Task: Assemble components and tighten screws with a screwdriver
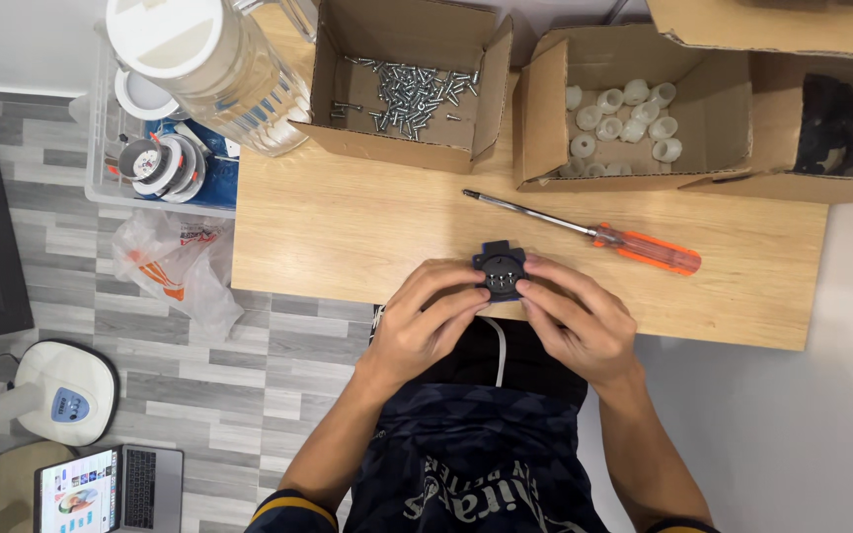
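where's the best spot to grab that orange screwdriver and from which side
Probably the orange handle of the screwdriver, from above with the right hand, nearest to it. It lies flat on the wooden table, handle to the right, thicker than the thin metal shaft, with bare table around it.

The table [348, 237] is light wood. An orange screwdriver [584, 233] lies on it near the middle. At the back stand a box of screws [409, 89], a box of white caps [634, 118], one more brown box [821, 138] and a clear jug [219, 69].
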